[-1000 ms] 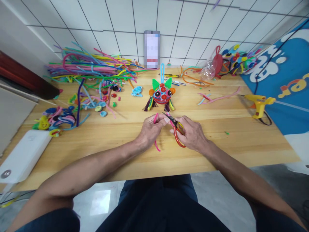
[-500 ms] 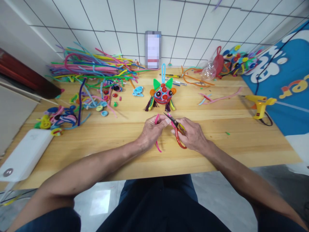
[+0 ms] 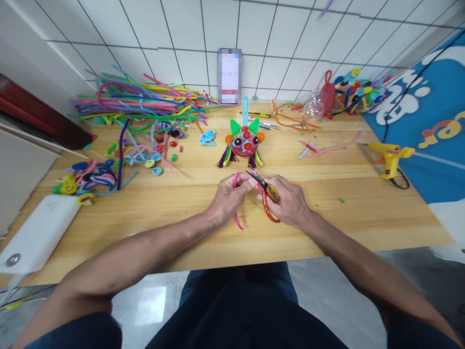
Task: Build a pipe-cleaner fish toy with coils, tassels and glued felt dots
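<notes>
My left hand (image 3: 229, 198) is closed in a pinch on a pink pipe cleaner (image 3: 239, 222), whose tail curls down below the palm. In my right hand (image 3: 288, 199) are scissors (image 3: 271, 212) with red-orange handles and dark blades. The blades point up and left, close to my left fingertips, and a bit of pink shows beside them. Just beyond both hands a colourful animal-head ornament (image 3: 245, 140) rests on the table, with green ears, black eyes, tassels and a light-blue hanging loop.
Bundled pipe cleaners (image 3: 141, 104) lie at the back left, near coiled pieces (image 3: 92, 177). A white power bank (image 3: 39, 232) sits front left. A phone (image 3: 229, 75) leans on the tiled wall. A yellow glue gun (image 3: 390, 157) lies right; a clear plastic ball (image 3: 313, 110) stands back right.
Almost nothing differs. Both hands keep their hold on the pipe cleaner and scissors, and the view has shifted very slightly.
</notes>
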`<move>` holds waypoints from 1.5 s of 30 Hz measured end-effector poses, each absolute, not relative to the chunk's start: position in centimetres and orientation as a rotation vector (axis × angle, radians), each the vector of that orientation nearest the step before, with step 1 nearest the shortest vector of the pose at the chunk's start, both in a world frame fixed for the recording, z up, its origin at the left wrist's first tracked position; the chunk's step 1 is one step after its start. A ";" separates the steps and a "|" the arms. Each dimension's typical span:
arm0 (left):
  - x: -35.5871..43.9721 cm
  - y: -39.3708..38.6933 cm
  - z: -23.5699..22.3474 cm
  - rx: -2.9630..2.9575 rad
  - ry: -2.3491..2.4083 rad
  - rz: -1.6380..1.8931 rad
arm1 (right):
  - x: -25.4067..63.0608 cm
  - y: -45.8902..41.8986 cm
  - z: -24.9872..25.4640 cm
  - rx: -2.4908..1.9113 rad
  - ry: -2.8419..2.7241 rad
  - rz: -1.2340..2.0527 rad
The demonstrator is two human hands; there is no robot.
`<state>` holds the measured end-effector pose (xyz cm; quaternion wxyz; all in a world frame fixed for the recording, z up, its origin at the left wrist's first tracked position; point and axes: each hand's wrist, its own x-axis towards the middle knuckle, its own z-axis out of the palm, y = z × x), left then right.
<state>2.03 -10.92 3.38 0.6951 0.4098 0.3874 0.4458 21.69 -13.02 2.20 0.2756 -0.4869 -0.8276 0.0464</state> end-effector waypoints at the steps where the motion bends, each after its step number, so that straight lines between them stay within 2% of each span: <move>1: 2.0 -10.9 3.4 0.916 0.868 0.993 | 21.7 -13.0 2.2 -1.309 -2.224 0.121; 11: 1.4 -9.6 3.0 1.087 0.942 1.053 | 22.0 -13.0 2.8 -1.314 -2.276 0.057; 39: 1.3 -9.5 2.9 1.084 0.892 1.006 | 22.2 -13.5 3.3 -1.382 -2.349 -0.332; 45: 1.4 -9.6 3.4 1.130 0.931 0.965 | 22.2 -13.6 3.4 -1.442 -2.375 -0.305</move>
